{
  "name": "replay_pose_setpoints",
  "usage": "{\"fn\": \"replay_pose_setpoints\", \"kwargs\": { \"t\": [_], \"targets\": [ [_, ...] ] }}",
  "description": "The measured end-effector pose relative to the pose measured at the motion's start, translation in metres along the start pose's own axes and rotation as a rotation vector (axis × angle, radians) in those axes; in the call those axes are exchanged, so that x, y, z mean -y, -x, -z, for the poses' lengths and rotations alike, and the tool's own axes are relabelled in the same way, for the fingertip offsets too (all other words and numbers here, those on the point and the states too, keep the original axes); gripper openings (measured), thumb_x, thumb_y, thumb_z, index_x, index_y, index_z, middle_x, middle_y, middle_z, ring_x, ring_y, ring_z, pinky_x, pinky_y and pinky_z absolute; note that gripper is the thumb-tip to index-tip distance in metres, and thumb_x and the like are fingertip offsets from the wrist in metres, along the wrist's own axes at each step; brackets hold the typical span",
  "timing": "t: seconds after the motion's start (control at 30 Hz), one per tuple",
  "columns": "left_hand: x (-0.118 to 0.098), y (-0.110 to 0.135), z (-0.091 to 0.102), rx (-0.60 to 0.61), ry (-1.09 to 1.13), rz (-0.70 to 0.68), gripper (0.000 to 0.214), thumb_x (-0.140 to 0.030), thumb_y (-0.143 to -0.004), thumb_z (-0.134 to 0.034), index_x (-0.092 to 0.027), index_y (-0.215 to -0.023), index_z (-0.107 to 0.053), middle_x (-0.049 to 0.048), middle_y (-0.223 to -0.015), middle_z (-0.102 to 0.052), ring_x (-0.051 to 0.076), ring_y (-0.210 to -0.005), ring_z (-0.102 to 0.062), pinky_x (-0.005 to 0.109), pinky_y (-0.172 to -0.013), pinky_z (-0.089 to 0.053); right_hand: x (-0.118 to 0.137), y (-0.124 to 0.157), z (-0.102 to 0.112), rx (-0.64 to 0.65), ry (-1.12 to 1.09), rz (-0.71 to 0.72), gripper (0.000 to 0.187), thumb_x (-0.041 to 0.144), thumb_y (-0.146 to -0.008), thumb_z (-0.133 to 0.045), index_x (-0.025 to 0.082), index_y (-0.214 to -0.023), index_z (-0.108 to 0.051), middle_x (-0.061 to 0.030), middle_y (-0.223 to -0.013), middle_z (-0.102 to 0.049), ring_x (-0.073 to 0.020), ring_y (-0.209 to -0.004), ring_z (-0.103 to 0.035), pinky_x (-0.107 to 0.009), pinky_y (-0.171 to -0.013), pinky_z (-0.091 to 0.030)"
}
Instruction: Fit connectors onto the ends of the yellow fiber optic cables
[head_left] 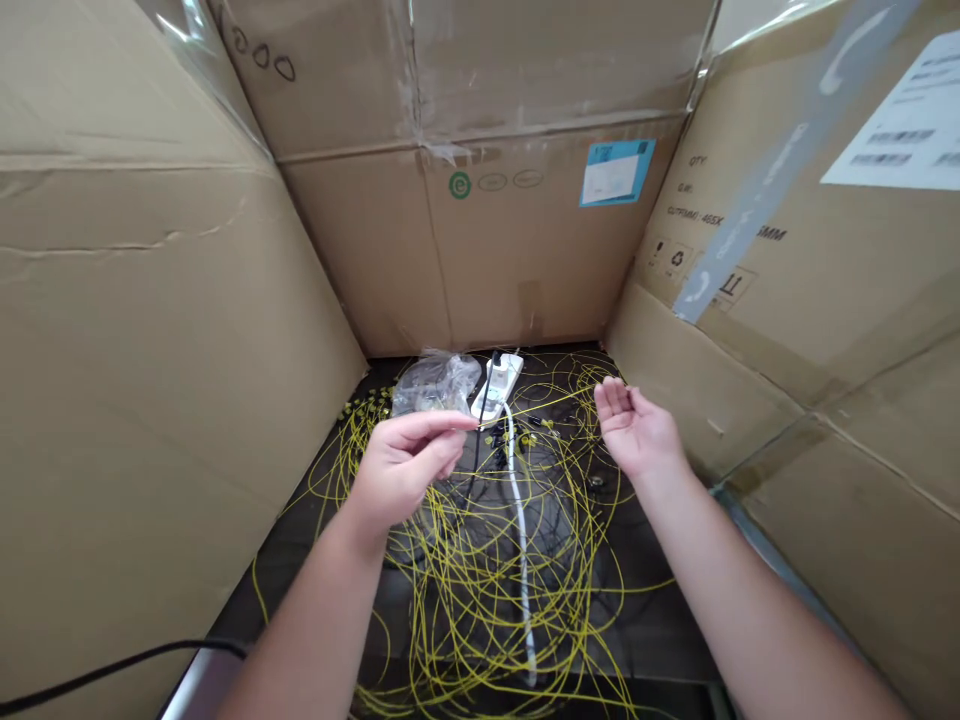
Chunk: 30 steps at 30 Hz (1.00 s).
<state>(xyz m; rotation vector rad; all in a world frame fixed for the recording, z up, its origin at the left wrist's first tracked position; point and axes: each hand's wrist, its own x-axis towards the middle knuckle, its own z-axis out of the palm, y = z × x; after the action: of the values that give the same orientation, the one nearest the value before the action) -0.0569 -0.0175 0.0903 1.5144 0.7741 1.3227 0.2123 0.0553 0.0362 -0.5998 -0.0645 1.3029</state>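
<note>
My left hand (412, 470) is closed, with thumb and index finger pinching a thin yellow cable (540, 406). The cable runs nearly straight across to my right hand (637, 430), whose palm faces up. The right fingers are pressed together and slightly curled, and the cable meets them near their tips; the exact grip there is partly hidden. Below both hands a loose tangle of similar yellow cables (480, 570) covers much of the dark surface. Several small connector ends lie among it.
A white power strip (505, 380) with a black plug stands at the back, its white cord (521, 540) running forward. Beside it is a clear plastic bag (439, 380). Cardboard boxes wall in the left (135, 350), back (510, 260) and right (847, 330). A black cord (120, 662) crosses lower left.
</note>
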Motion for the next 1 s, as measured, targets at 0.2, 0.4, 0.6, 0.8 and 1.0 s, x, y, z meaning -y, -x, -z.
{"fn": "replay_pose_setpoints", "kwargs": {
  "t": [0.2, 0.4, 0.6, 0.8, 1.0],
  "targets": [
    [-0.057, 0.001, 0.014, 0.192, 0.256, -0.056, 0.016, -0.016, -0.076, -0.060, -0.020, -0.088, -0.070, -0.0017, -0.048, -0.050, 0.007, -0.043, -0.045, 0.024, -0.044, -0.042, 0.006, -0.022, -0.012, 0.058, 0.001, 0.141, 0.027, 0.017, -0.095, -0.021, 0.018, -0.078, -0.043, -0.0057, -0.092, -0.066, -0.0110, -0.088, -0.066, -0.029, -0.081, -0.055],
    [-0.087, 0.017, 0.018, 0.285, 0.374, -0.001, 0.013, -0.022, -0.073, -0.062, -0.023, -0.082, -0.071, -0.0030, -0.040, -0.046, 0.005, -0.029, -0.037, 0.020, -0.032, -0.039, -0.011, -0.045, -0.046, 0.185, 0.186, 0.313, 0.017, 0.018, -0.092, -0.030, 0.020, -0.080, -0.042, -0.0046, -0.090, -0.066, -0.0115, -0.083, -0.067, -0.033, -0.085, -0.051],
    [-0.114, 0.032, 0.020, 0.389, 0.366, -0.059, 0.012, -0.037, -0.061, -0.068, -0.030, -0.071, -0.070, -0.0055, -0.026, -0.036, 0.009, -0.023, -0.036, 0.021, -0.027, -0.037, -0.043, -0.060, -0.082, 0.301, 0.404, 0.376, 0.012, 0.023, -0.091, -0.033, 0.021, -0.082, -0.041, -0.0025, -0.093, -0.064, -0.0111, -0.088, -0.065, -0.036, -0.087, -0.048],
    [-0.125, 0.057, 0.016, 0.509, 0.307, -0.247, 0.014, -0.031, -0.073, -0.059, -0.032, -0.084, -0.068, -0.0036, -0.034, -0.051, 0.011, -0.028, -0.047, 0.019, -0.032, -0.042, -0.070, -0.071, -0.094, 0.393, 0.915, 0.637, 0.014, 0.028, -0.089, -0.034, 0.019, -0.084, -0.045, -0.0063, -0.095, -0.063, -0.0148, -0.089, -0.063, -0.036, -0.082, -0.048],
    [-0.140, 0.086, 0.014, 0.540, -0.056, -0.362, 0.006, -0.035, -0.064, -0.070, -0.029, -0.067, -0.068, -0.0012, -0.036, -0.053, 0.012, -0.028, -0.046, 0.021, -0.032, -0.041, -0.074, -0.060, -0.097, 0.515, 1.482, 0.964, 0.021, 0.032, -0.087, -0.040, 0.017, -0.087, -0.054, -0.0097, -0.086, -0.065, -0.0229, -0.086, -0.059, -0.037, -0.081, -0.042]
  ]
}}
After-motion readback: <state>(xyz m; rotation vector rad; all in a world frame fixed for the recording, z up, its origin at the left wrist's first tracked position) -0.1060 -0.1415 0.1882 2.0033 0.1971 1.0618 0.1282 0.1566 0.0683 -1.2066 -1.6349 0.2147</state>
